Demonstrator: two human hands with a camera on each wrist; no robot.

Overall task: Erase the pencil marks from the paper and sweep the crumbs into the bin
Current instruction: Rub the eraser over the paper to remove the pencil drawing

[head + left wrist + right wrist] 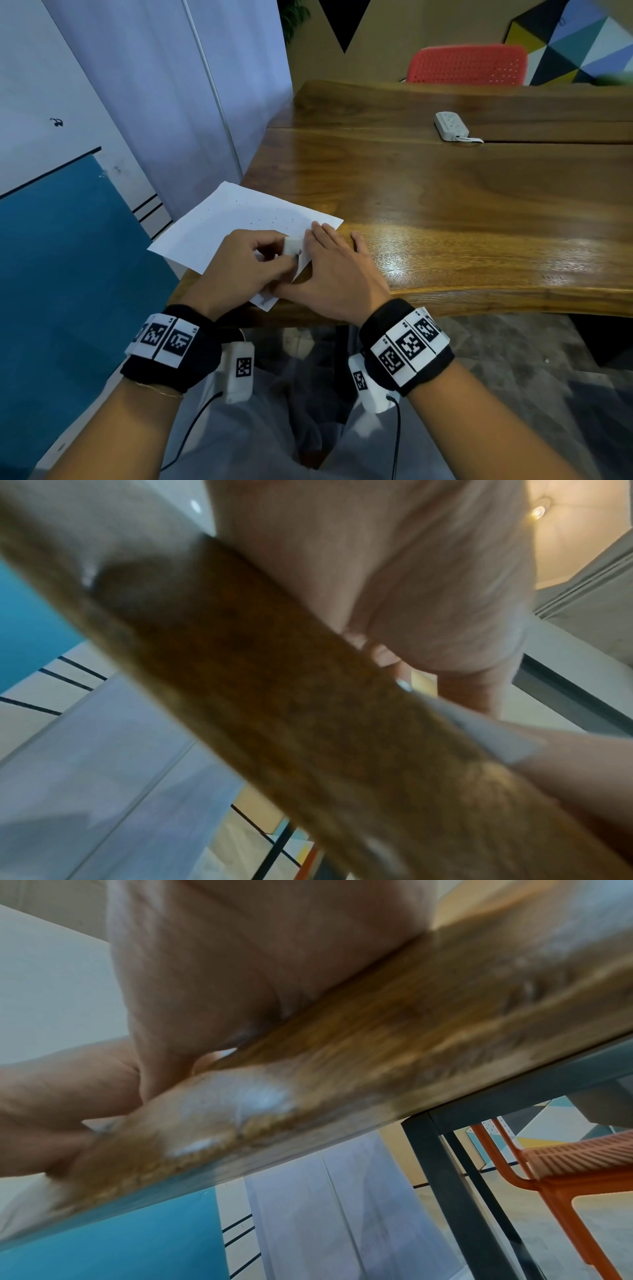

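Observation:
A white sheet of paper (236,219) lies at the near left corner of the wooden table (445,205), part of it hanging over the left edge. Small dark eraser crumbs (270,221) are scattered over its far half. My left hand (250,263) pinches a white eraser (293,246) and holds it down on the paper's near part. My right hand (335,270) lies flat beside it, fingers straight, pressing the sheet's right side to the table. The wrist views are blurred and show only palms and the table edge (308,710). No bin is in view.
A white power strip (451,125) lies on the far part of the table. A red chair (467,65) stands behind the table; its orange frame (565,1172) shows under it beside a dark table leg (441,1177). A blue panel (68,274) stands to the left.

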